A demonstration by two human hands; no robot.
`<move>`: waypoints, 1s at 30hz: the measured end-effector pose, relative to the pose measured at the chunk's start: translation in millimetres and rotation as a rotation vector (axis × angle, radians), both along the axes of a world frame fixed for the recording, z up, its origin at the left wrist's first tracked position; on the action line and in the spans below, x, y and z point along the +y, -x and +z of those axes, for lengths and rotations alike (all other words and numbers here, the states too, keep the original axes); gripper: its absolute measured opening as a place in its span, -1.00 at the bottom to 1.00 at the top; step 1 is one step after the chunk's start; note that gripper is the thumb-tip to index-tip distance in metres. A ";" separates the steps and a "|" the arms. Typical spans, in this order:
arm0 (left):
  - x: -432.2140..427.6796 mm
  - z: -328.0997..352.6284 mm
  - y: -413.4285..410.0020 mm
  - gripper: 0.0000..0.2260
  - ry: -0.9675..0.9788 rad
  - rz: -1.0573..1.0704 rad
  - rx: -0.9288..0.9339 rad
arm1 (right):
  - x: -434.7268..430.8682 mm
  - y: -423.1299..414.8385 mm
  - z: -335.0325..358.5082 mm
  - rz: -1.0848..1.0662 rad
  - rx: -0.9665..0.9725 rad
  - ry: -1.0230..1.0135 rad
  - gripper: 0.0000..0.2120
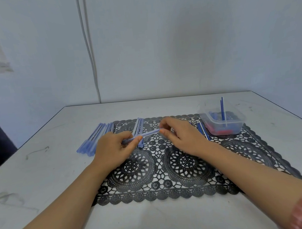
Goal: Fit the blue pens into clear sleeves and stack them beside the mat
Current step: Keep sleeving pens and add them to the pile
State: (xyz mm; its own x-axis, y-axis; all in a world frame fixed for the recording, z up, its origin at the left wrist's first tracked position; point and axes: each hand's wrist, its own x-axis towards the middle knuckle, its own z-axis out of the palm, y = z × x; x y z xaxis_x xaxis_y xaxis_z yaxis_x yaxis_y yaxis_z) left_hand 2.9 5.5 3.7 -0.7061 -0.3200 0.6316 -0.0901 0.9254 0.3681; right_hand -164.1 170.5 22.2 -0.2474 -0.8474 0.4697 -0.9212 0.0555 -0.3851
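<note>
One pen (148, 133), perhaps half-sleeved, is pinched between left hand (113, 149) and right hand (181, 137).

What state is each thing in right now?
left hand, grips one end of the pen
right hand, pinches the pen's other end
pen, held between both hands over the mat
finished stack, lying left of the mat
clear tub, lidless, two blue sticks standing inside
</note>
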 end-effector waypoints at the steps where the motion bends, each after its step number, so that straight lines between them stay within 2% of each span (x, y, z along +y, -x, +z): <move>1: 0.0 -0.6 0.2 -0.59 0.004 -0.012 0.004 | 0.1 -0.2 -0.4 -0.003 0.019 0.005 -0.77; 5: 0.1 -1.7 1.5 -0.59 0.014 -0.017 0.012 | 1.4 -0.2 0.1 -0.035 0.003 0.009 -0.63; 10: -1.2 -1.2 1.1 -0.59 0.020 -0.013 0.023 | 1.4 -3.1 2.0 -0.018 -0.033 0.013 -0.81; 14: -0.9 -3.9 1.8 -0.61 0.045 -0.029 0.014 | 1.4 -0.6 0.6 -0.027 -0.034 0.047 -0.68; 18: -2.4 -3.0 1.9 -0.58 -0.001 -0.035 0.032 | 1.6 3.1 -0.2 0.001 -0.048 0.018 -0.75; 23: -0.3 -2.8 1.9 -0.61 0.025 -0.028 0.018 | 1.0 3.6 0.0 0.014 0.000 0.083 -0.59; 30: -1.5 -2.7 1.6 -0.54 -0.011 -0.025 0.016 | 1.5 3.5 -0.5 0.014 0.051 0.068 -0.71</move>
